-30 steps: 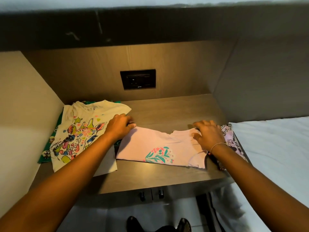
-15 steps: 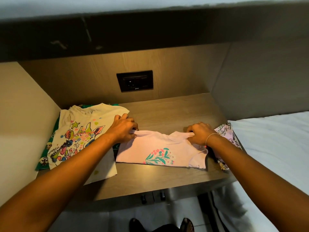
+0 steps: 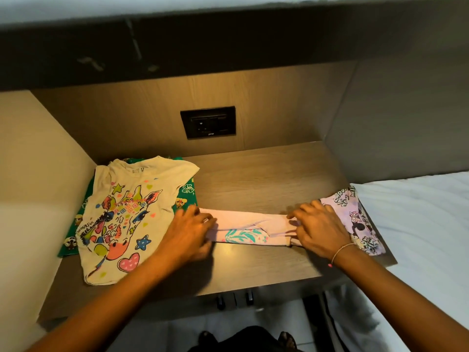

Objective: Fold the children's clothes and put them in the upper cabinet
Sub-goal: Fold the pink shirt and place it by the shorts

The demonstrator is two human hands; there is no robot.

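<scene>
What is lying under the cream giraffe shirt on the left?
A green printed garment peeks out from under the giraffe shirt along both sides. Its middle, and anything else below, is covered.

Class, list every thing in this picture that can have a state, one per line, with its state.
pink garment, folded into a narrow band on the desk, both ends held
left hand, grips the band's left end
right hand, grips its right end
giraffe T-shirt, unfolded, flat on the green garment
green garment, mostly covered
lilac garment, lying at desk's right edge
</scene>
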